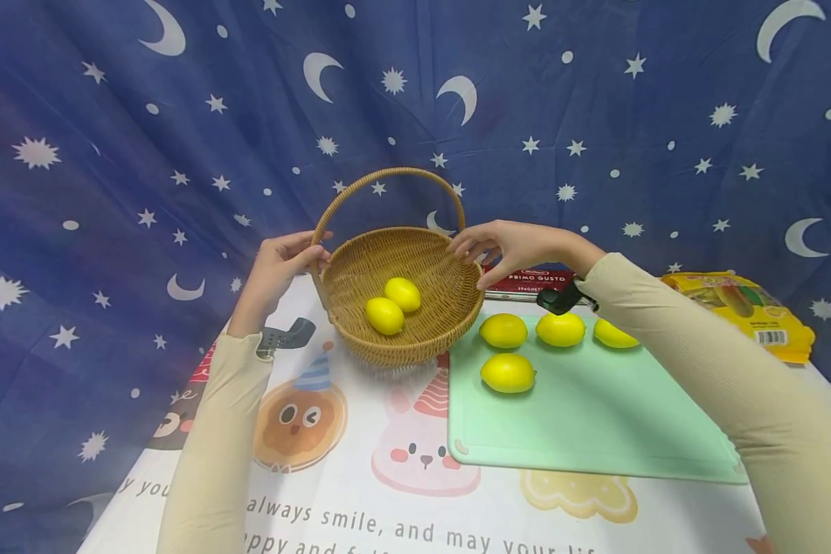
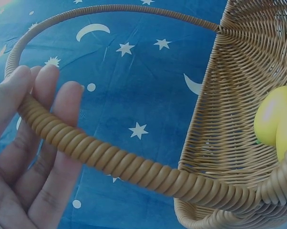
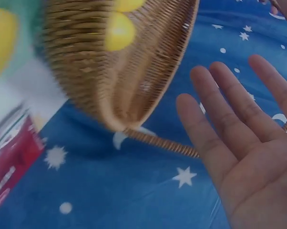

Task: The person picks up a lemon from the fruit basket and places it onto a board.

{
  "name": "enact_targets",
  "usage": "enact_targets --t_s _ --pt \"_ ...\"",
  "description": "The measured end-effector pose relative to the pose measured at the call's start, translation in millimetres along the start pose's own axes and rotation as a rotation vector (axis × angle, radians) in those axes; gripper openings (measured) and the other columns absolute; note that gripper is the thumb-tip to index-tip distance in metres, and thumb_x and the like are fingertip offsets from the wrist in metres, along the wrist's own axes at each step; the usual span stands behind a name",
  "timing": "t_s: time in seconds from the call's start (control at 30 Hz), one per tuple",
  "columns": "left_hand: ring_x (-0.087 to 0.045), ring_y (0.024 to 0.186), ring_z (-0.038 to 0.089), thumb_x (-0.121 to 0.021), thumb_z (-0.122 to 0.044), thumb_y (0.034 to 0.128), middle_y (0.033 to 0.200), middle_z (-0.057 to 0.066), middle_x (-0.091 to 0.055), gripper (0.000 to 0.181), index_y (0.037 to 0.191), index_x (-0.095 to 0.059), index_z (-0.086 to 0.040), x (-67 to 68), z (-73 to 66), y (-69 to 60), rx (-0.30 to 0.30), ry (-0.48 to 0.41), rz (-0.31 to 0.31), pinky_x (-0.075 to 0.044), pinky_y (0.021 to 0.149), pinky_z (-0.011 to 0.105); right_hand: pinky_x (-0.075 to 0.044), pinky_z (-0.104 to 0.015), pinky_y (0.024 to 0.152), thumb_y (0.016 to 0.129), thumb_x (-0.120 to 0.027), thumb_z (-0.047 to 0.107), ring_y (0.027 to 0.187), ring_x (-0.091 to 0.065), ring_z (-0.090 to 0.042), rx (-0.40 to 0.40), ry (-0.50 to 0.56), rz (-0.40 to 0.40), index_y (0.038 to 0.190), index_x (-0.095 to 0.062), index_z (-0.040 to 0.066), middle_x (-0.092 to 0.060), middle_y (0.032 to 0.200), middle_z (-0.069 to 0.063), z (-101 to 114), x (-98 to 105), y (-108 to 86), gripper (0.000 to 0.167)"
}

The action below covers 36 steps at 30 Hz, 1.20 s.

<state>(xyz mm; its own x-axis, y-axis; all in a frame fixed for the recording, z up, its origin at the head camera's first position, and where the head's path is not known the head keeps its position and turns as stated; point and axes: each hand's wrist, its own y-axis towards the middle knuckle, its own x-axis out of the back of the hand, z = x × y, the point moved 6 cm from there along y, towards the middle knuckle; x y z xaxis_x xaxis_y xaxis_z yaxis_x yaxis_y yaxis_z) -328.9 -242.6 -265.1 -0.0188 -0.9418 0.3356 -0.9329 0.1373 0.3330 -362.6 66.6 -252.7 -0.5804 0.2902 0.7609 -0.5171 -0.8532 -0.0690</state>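
Note:
A round wicker basket (image 1: 346, 323) with a tall arched handle (image 1: 406, 170) tilts its open side toward me. Inside lie two yellow lemons (image 1: 385, 316), side by side. My left hand (image 1: 274, 269) pinches the left part of the handle between thumb and fingers, as the left wrist view also shows. Beside the handle's right end is my right hand (image 1: 522, 248), its fingers extended; in the right wrist view this hand (image 3: 258, 157) has its palm bare and holds nothing. Whether the basket's base touches the table is hard to tell.
Several lemons (image 1: 508, 373) rest on a mint-green cutting board (image 1: 616, 431) at the right. Behind it lie a red spaghetti pack (image 1: 536, 282) and a yellow bag (image 1: 769, 315). A printed white tablecloth (image 1: 360, 477) covers the table; a blue star-patterned curtain (image 1: 402, 115) hangs behind.

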Motion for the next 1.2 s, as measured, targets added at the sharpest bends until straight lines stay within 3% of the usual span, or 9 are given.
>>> enact_targets --t_s 0.23,0.43,0.67,0.83,1.2 --pt "-0.067 0.073 0.004 -0.06 -0.017 0.0918 0.081 -0.008 -0.07 0.039 0.124 -0.057 0.005 -0.8 0.7 1.1 -0.001 -0.001 0.0 -0.055 0.078 0.021 -0.044 -0.045 0.102 0.08 -0.074 0.015 0.123 -0.052 -0.029 -0.009 0.035 -0.026 0.134 -0.047 0.008 -0.051 0.135 -0.014 0.1 2.5 43.8 0.061" --pt "-0.067 0.073 0.004 -0.059 -0.015 0.0923 0.079 -0.014 -0.068 0.037 0.124 -0.058 0.004 -2.2 1.8 1.3 0.002 -0.001 0.008 -0.054 0.077 0.018 -0.04 -0.042 0.107 0.082 -0.072 0.017 0.128 -0.048 -0.028 -0.035 0.057 -0.023 0.136 -0.046 0.009 -0.048 0.138 -0.012 -2.4 -8.8 74.2 0.06" --pt "-0.067 0.074 0.003 -0.059 -0.014 0.0925 0.08 -0.014 -0.069 0.038 0.125 -0.056 0.005 -1.4 0.4 -0.2 -0.004 -0.002 -0.003 -0.054 0.078 0.018 -0.043 -0.04 0.105 0.083 -0.071 0.018 0.129 -0.046 -0.032 -0.051 0.062 0.005 0.136 -0.045 0.009 -0.048 0.14 -0.011 -4.2 -24.1 104.9 0.059" --pt "-0.067 0.074 0.003 -0.06 -0.016 0.0922 0.082 -0.008 -0.07 0.039 0.124 -0.057 0.005 -0.4 0.3 -0.9 -0.005 -0.007 -0.004 -0.054 0.078 0.018 -0.044 -0.04 0.104 0.083 -0.071 0.019 0.128 -0.047 -0.035 -0.073 0.049 0.027 0.136 -0.046 0.008 -0.047 0.14 -0.016 -10.3 -35.7 123.2 0.06" --pt "-0.067 0.075 0.004 -0.06 -0.016 0.092 0.079 -0.014 -0.068 0.035 0.123 -0.06 0.002 -0.1 2.1 -1.9 -0.007 -0.014 -0.003 -0.054 0.08 0.02 -0.043 -0.04 0.104 0.084 -0.07 0.018 0.128 -0.048 -0.031 -0.118 0.082 0.129 0.136 -0.046 0.006 -0.049 0.138 -0.019 -24.0 -71.0 147.1 0.058"
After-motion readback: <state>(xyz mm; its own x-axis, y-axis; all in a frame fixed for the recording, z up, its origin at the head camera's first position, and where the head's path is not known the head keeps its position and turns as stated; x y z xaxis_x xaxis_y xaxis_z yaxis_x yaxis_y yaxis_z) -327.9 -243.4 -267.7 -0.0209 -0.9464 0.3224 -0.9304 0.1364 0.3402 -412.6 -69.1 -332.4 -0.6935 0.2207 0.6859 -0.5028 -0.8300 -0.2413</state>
